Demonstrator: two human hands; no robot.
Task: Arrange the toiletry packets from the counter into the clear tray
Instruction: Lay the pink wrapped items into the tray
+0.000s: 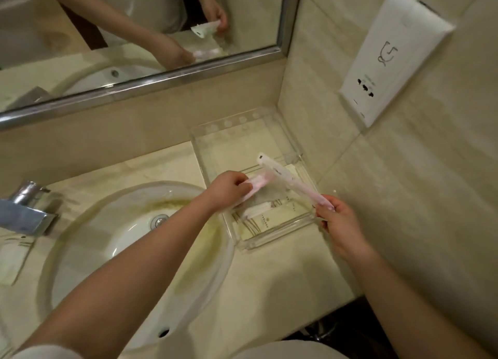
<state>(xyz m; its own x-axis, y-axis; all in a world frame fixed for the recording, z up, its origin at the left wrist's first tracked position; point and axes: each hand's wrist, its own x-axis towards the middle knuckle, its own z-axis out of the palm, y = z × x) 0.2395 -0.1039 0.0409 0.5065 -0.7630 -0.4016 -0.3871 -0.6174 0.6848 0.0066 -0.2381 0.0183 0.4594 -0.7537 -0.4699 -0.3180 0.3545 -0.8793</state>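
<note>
The clear tray (244,132) sits on the counter in the corner, to the right of the sink. A cream packet with striped print (272,218) lies flat inside it. My left hand (229,190) grips a pink and white packet (257,183) over the tray's left side. My right hand (339,223) pinches the near end of a long white and pink packet (283,176), which slants up over the tray's right half. The two packets meet above the tray.
A round white sink (129,237) fills the counter's left, with a chrome tap (27,210) at its left rim. A flat packet (12,259) lies by the tap. A mirror (134,21) hangs behind. A white socket panel (390,56) is on the right wall.
</note>
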